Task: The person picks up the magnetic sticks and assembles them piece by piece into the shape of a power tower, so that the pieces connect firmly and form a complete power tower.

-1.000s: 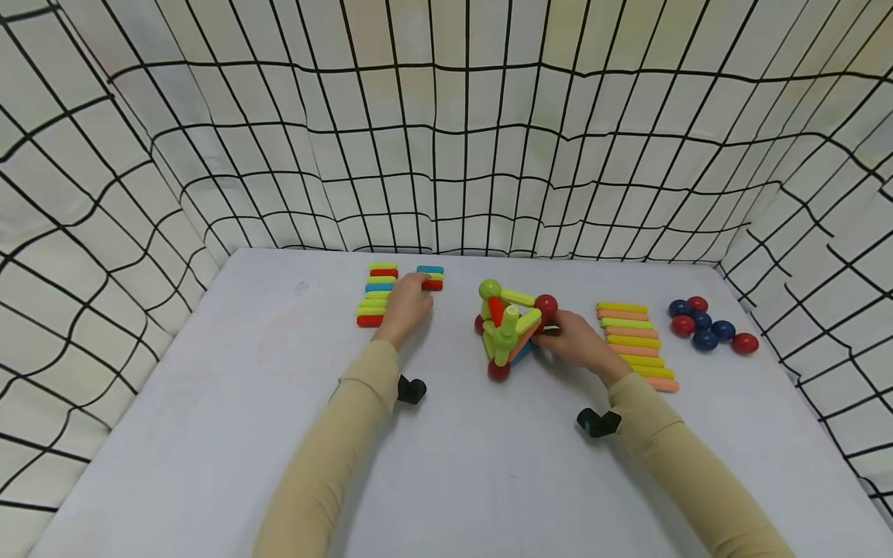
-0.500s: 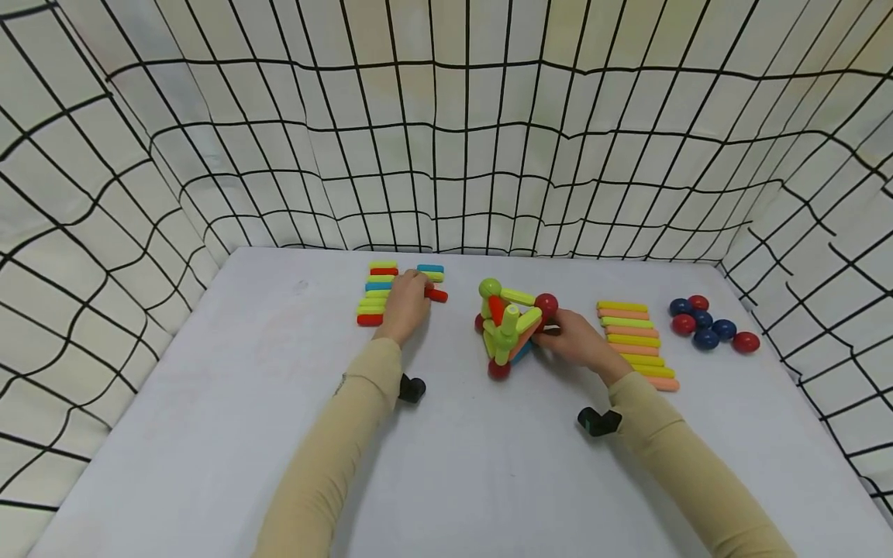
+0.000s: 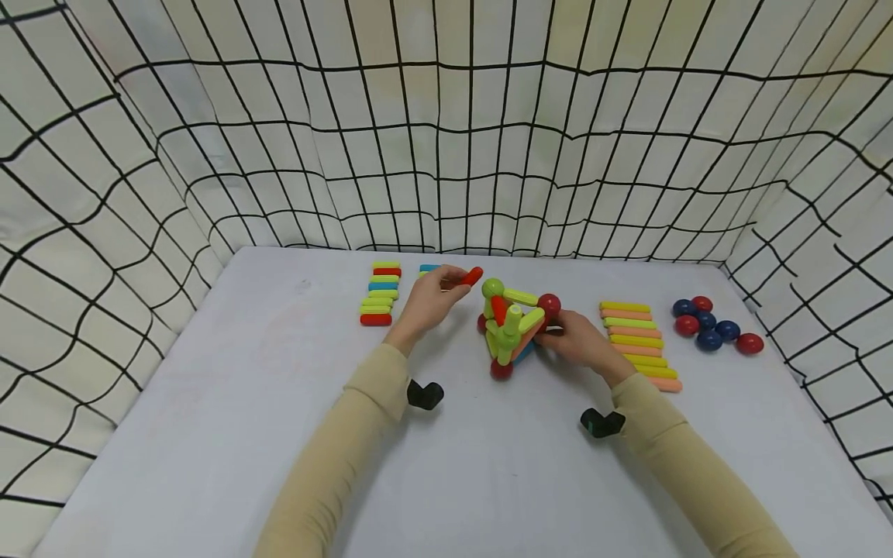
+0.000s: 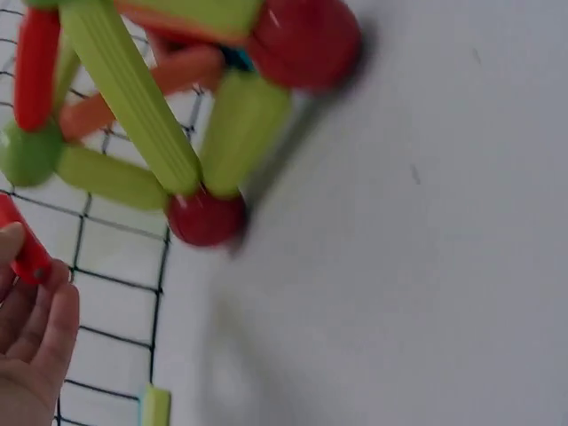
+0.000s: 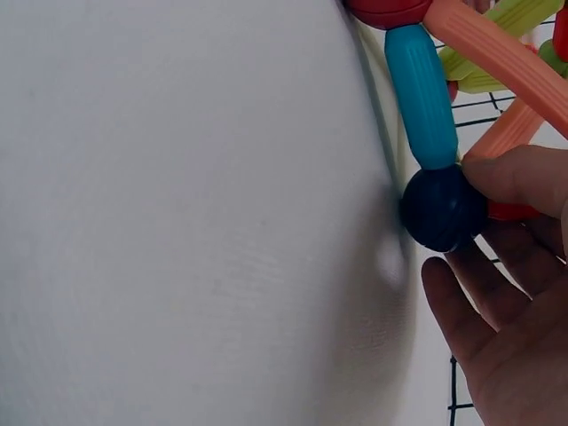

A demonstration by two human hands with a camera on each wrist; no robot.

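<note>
Two hands at work over a white worktop (image 3: 446, 457), both occupied. Left hand (image 3: 429, 301): raised, thumb and fingers pinching one short red rod (image 3: 474, 275); the rod slants toward the far right, near the construction's far-left corner. Left wrist view shows a grey spot on the rod's lower end and a gap between it and the construction.

Right hand (image 3: 577, 339): at the right side of the ball-and-rod construction (image 3: 509, 337), gripping a dark-blue ball (image 5: 444, 209), thumb against it, other fingers around the back and underside. A blue rod (image 5: 422, 98) runs from that ball to a red one.

Construction sits right of centre. Green ball (image 3: 492, 287) at its far-left corner, red ball (image 3: 549, 304) at far right, another red ball (image 3: 501, 370) at the near end. Yellow-green, peach and red rods between; one yellow-green rod points upward, pale round end showing.

Left of the left hand: a column of short rods (image 3: 382, 294), yellow-green, red, one blue. Just beyond the hand, a blue rod (image 3: 429, 267), partly covered. Right of the right hand: a row of longer rods (image 3: 636, 341), yellow, peach, one yellow-green. Far right: loose balls (image 3: 706, 322), four dark blue, three red. Black mesh (image 3: 438, 177) stands along the far edge.
</note>
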